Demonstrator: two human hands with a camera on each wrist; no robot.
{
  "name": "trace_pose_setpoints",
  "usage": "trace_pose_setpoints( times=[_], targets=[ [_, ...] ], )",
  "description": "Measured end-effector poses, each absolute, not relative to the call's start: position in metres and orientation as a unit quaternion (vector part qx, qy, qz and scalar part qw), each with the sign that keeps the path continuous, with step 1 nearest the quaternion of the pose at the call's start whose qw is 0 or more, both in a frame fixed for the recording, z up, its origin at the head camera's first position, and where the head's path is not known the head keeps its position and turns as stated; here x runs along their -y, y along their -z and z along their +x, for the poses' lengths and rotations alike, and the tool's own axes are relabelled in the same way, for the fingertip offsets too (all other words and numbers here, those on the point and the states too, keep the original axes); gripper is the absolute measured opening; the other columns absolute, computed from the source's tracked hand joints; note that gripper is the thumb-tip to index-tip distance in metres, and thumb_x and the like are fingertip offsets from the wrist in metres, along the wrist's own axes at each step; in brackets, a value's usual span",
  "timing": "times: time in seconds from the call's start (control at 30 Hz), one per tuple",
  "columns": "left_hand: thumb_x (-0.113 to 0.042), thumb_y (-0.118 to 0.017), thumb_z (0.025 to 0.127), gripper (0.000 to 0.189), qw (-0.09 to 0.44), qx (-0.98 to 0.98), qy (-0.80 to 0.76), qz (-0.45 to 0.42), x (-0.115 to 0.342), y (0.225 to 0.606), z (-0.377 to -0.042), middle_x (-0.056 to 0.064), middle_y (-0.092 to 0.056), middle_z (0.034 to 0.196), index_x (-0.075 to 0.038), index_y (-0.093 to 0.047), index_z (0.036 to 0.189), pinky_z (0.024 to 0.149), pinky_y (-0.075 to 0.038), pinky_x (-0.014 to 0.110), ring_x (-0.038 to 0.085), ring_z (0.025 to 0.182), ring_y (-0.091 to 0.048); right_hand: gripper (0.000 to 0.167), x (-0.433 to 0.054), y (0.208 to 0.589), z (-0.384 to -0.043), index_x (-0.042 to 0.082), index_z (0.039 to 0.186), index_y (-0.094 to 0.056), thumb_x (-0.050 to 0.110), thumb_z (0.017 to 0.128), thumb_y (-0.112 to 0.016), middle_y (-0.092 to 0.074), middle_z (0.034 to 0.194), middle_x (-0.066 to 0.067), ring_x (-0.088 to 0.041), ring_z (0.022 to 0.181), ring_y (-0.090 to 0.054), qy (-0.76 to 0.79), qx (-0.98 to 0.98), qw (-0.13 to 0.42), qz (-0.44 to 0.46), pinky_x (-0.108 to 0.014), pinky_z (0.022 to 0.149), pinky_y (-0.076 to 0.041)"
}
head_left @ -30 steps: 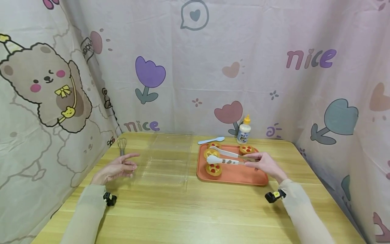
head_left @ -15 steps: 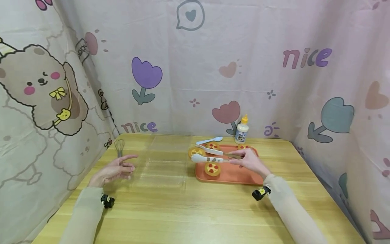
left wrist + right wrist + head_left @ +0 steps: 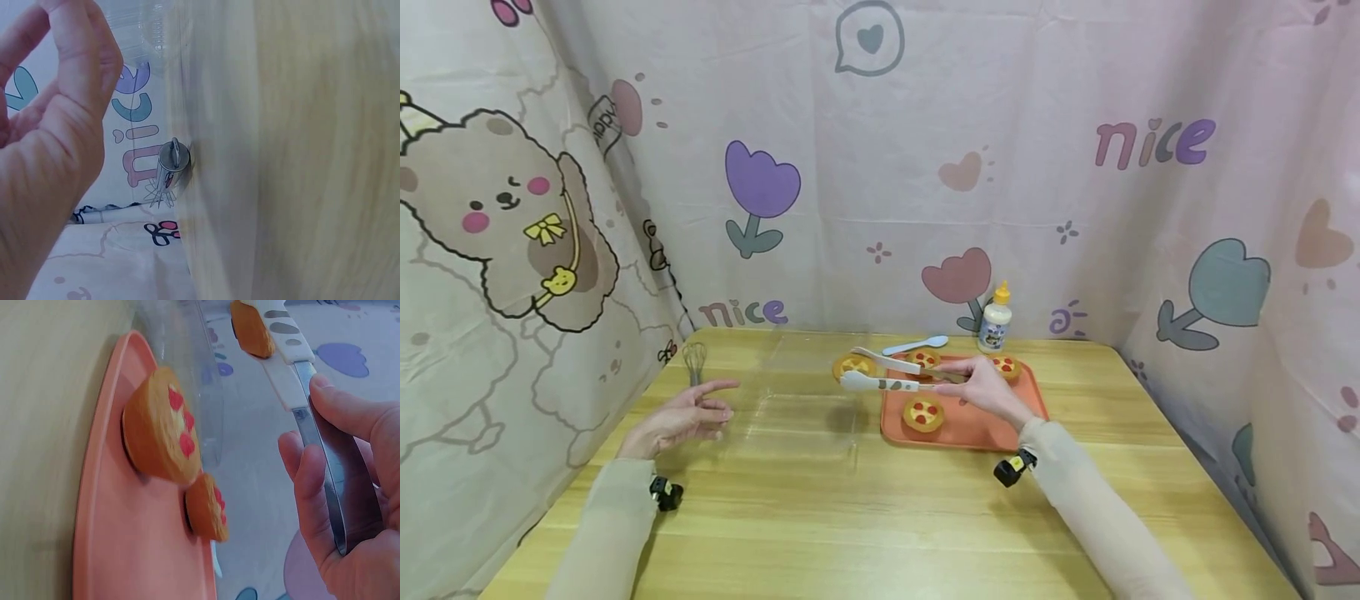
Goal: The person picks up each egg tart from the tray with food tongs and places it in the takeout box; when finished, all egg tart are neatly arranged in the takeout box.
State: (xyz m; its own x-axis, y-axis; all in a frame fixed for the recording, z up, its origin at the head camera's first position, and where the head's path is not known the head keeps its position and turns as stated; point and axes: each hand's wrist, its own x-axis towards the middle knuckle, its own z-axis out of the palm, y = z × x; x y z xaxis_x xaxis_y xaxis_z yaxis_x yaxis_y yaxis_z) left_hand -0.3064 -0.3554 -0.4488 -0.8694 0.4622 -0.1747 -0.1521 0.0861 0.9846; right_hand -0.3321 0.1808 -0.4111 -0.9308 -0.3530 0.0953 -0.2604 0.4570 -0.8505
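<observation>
My right hand grips a pair of metal tongs with white, spotted tips. Between those tips a small tart is pinched, raised over the right part of a clear plastic box. Tarts with red dots stay on the orange tray: one at the front left, one behind it, one at the back right. My left hand is held beside the box's left side, fingers loosely bent and holding nothing. A whisk lies just past it.
Behind the tray stands a white bottle with a yellow cap. A pale blue spoon lies at the tray's back left. Printed curtains close off the wooden table at the back and sides.
My right hand has moved left with the tongs, lifting the tart off the tray and bringing it over the clear box. The left hand has stayed in place.
</observation>
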Motion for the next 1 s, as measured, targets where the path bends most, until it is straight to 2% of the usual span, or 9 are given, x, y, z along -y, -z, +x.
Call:
trace_pose_setpoints(
  times=[0.07,0.2,0.33,0.4,0.57,0.7,0.8,0.9,1.0],
  targets=[
    [-0.001,-0.057,0.096,0.072,0.231,-0.698,-0.669,0.109,0.355,0.449,-0.307,0.007,-0.063,0.102,-0.008,-0.016,0.155,0.075,-0.06,0.029,0.016,0.086,-0.064,0.046,-0.175,0.412,-0.333,0.018,0.12,-0.071,0.039,0.08,-0.08,-0.069,0.124,-0.006,-0.016,0.054,-0.056,0.486,-0.853,0.043,-0.184,-0.053,0.068,-0.058],
    [-0.001,-0.057,0.096,0.078,0.234,-0.699,-0.666,0.11,0.354,0.449,-0.306,0.007,-0.065,0.101,-0.004,-0.008,0.156,0.075,-0.061,0.029,0.017,0.083,-0.065,0.047,-0.164,0.414,-0.334,0.02,0.119,-0.072,0.042,0.079,-0.081,-0.071,0.117,-0.003,-0.016,0.051,-0.052,0.474,-0.859,0.043,-0.186,-0.036,0.053,-0.054],
    [-0.001,-0.058,0.096,0.08,0.23,-0.705,-0.661,0.112,0.354,0.449,-0.305,0.008,-0.063,0.102,-0.003,-0.006,0.156,0.076,-0.061,0.03,0.018,0.082,-0.065,0.049,-0.154,0.416,-0.334,0.02,0.12,-0.072,0.042,0.077,-0.082,-0.074,0.105,-0.007,-0.018,0.053,-0.052,0.471,-0.862,0.048,-0.18,-0.03,0.051,-0.048],
    [-0.001,-0.058,0.096,0.079,0.229,-0.706,-0.661,0.112,0.355,0.449,-0.305,0.009,-0.063,0.103,-0.003,-0.006,0.156,0.076,-0.061,0.031,0.018,0.082,-0.065,0.049,-0.15,0.416,-0.335,0.019,0.12,-0.072,0.041,0.078,-0.082,-0.074,0.095,-0.009,-0.017,0.052,-0.05,0.469,-0.863,0.049,-0.181,-0.029,0.051,-0.048],
    [-0.001,-0.058,0.096,0.077,0.23,-0.701,-0.666,0.111,0.355,0.449,-0.306,0.007,-0.065,0.101,-0.005,-0.01,0.156,0.075,-0.061,0.03,0.017,0.082,-0.065,0.044,-0.139,0.417,-0.335,0.021,0.119,-0.072,0.042,0.081,-0.079,-0.062,0.064,-0.005,-0.011,0.047,-0.034,0.457,-0.865,0.048,-0.2,-0.023,0.046,-0.033],
    [-0.001,-0.058,0.096,0.075,0.232,-0.697,-0.67,0.111,0.355,0.448,-0.306,0.006,-0.066,0.1,-0.006,-0.013,0.155,0.075,-0.061,0.029,0.017,0.082,-0.065,0.04,-0.13,0.417,-0.335,0.024,0.119,-0.072,0.04,0.083,-0.078,-0.048,0.058,0.003,-0.01,0.045,-0.032,0.452,-0.867,0.051,-0.205,-0.022,0.044,-0.029],
    [-0.001,-0.058,0.096,0.076,0.233,-0.697,-0.67,0.11,0.355,0.448,-0.306,0.005,-0.066,0.099,-0.005,-0.011,0.155,0.075,-0.061,0.029,0.016,0.082,-0.065,0.038,-0.123,0.417,-0.336,0.023,0.119,-0.072,0.038,0.084,-0.077,-0.049,0.056,0.004,-0.01,0.043,-0.032,0.446,-0.87,0.049,-0.205,-0.023,0.042,-0.028],
    [-0.001,-0.058,0.096,0.078,0.232,-0.699,-0.668,0.111,0.354,0.447,-0.305,0.005,-0.066,0.099,-0.003,-0.008,0.155,0.074,-0.061,0.029,0.017,0.081,-0.065,0.037,-0.116,0.419,-0.338,0.021,0.119,-0.072,0.036,0.085,-0.077,-0.045,0.051,0.001,-0.01,0.041,-0.03,0.44,-0.872,0.042,-0.211,-0.023,0.04,-0.027],
    [-0.002,-0.059,0.096,0.079,0.23,-0.701,-0.666,0.113,0.354,0.447,-0.305,0.006,-0.066,0.099,-0.002,-0.007,0.155,0.073,-0.061,0.029,0.017,0.08,-0.065,0.036,-0.109,0.421,-0.34,0.018,0.117,-0.073,0.033,0.085,-0.077,-0.054,0.054,-0.007,-0.008,0.041,-0.029,0.437,-0.87,0.037,-0.224,-0.022,0.04,-0.025]
  ],
)
